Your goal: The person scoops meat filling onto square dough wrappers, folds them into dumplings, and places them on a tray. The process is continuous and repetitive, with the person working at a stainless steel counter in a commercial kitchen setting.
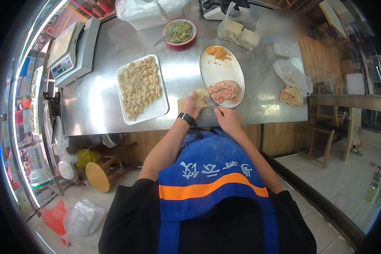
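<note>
At the table's near edge my left hand (192,107) holds a pale yellow dough wrapper (202,95), its fingers closed under and around it. My right hand (227,120) grips a flat metal filling spatula (209,100), whose blade reaches to the wrapper. More square wrappers (180,105) lie partly hidden beside my left hand. Just ahead is an oval white plate (206,72) bearing a mound of pink minced meat (225,91) and a smaller heap of orange chopped filling (218,53). To the left, a white tray (158,111) carries many folded wontons (140,84).
Farther back stands a red-rimmed bowl (195,35) of green filling with a spoon in it. A bag of wrapper blocks (241,34) lies at the back right. A weighing scale (67,51) occupies the left side; a crumpled cloth (291,96) and plastic bag (290,74) lie right.
</note>
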`<act>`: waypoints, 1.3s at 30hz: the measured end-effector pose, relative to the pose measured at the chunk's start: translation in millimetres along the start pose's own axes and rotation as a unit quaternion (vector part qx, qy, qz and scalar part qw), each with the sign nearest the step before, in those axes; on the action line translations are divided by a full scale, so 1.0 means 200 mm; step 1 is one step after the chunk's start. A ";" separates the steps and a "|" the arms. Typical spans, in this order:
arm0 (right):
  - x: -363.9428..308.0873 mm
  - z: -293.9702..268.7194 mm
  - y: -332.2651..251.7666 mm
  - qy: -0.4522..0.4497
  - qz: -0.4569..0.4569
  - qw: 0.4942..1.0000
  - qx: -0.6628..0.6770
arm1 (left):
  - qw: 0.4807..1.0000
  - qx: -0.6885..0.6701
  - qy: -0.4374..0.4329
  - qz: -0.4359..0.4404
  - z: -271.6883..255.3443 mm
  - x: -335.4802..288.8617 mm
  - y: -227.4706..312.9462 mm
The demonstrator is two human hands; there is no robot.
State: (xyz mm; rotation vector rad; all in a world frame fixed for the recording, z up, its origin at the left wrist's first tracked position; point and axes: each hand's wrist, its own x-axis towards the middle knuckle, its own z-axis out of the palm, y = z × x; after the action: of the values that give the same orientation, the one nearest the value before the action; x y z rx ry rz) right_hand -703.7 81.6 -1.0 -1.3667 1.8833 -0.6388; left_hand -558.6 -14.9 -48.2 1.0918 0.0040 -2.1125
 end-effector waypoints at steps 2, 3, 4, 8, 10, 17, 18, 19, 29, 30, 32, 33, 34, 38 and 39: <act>0.00 0.04 -0.01 0.033 -0.035 0.999 -0.024 | 1.000 0.008 -0.013 -0.002 -0.02 0.02 -0.02; -0.01 0.05 0.00 0.024 -0.036 0.999 -0.028 | 1.000 0.005 -0.024 0.001 -0.01 0.01 -0.02; -0.01 0.06 0.01 0.015 -0.038 0.999 -0.033 | 0.999 0.001 -0.035 0.003 0.00 0.01 -0.03; -0.03 0.03 -0.02 -0.055 0.016 0.997 0.050 | 0.999 -0.030 -0.015 -0.009 0.00 -0.02 -0.03; -0.04 0.05 0.04 -0.053 0.026 0.995 0.086 | 0.999 -0.036 -0.005 -0.016 0.07 -0.07 -0.04; -0.05 0.06 0.05 -0.007 0.001 1.000 0.006 | 0.999 0.019 -0.041 -0.012 -0.14 0.07 -0.12; -0.07 0.03 0.02 -0.019 0.011 1.000 0.004 | 1.000 -0.015 -0.016 0.003 -0.13 0.06 -0.10; -0.09 -0.02 -0.02 -0.030 0.020 0.999 0.002 | 0.999 -0.050 0.008 0.019 -0.12 0.06 -0.09; 0.25 0.14 0.18 0.008 0.181 0.963 0.201 | 0.991 0.103 0.051 0.061 -0.28 0.19 0.11; 0.33 0.21 0.26 0.040 0.165 0.972 0.163 | 0.990 0.103 0.061 0.069 -0.27 0.22 0.10; 0.46 0.34 0.43 0.091 0.094 0.990 0.058 | 0.988 0.102 0.081 0.080 -0.24 0.30 0.04; 0.50 0.37 0.48 0.112 0.044 0.993 0.014 | 0.988 0.091 0.103 0.072 -0.17 0.30 0.01; 0.50 0.36 0.46 0.108 -0.045 0.993 -0.005 | 0.986 0.096 0.118 0.067 -0.15 0.31 -0.01; 0.40 0.22 0.18 -0.042 0.118 0.989 0.073 | 0.981 0.124 0.140 0.048 -0.15 0.39 -0.08; 0.36 0.15 0.07 -0.078 0.188 0.974 0.103 | 0.981 0.133 0.135 0.047 -0.16 0.40 -0.08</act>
State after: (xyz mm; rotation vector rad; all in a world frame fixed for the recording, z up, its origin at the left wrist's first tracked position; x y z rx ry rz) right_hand -701.6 19.3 -49.1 -0.8716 1.8255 -0.5015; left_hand -575.1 -42.1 -131.0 1.5014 -0.2020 -1.9040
